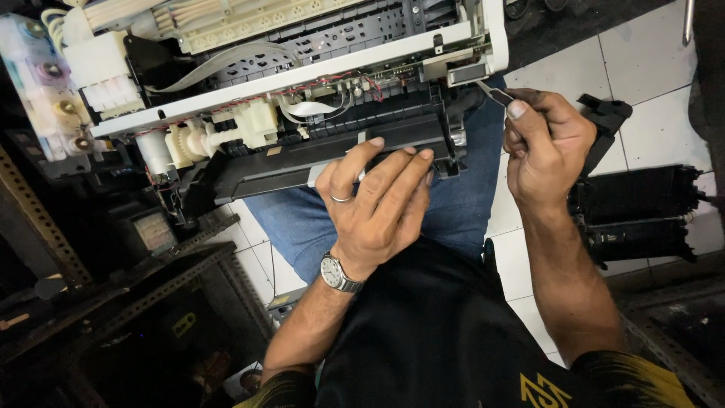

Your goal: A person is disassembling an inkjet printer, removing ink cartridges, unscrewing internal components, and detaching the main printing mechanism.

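Note:
An opened printer [302, 83] with a white frame, black plastic body, white gears and loose wires rests tilted on my lap. My left hand [377, 200], wearing a ring and a wristwatch, lies flat with fingers spread on the printer's black lower edge. My right hand [545, 143] pinches a thin metal tool [495, 93], like tweezers or a small blade, whose tip touches the printer's right end near a grey part [467, 73].
Black printer parts [634, 211] lie on the white tiled floor to my right. A dark perforated metal rack [113, 287] stands at my left. Ink tanks with tubes [38, 83] hang at the printer's far left end.

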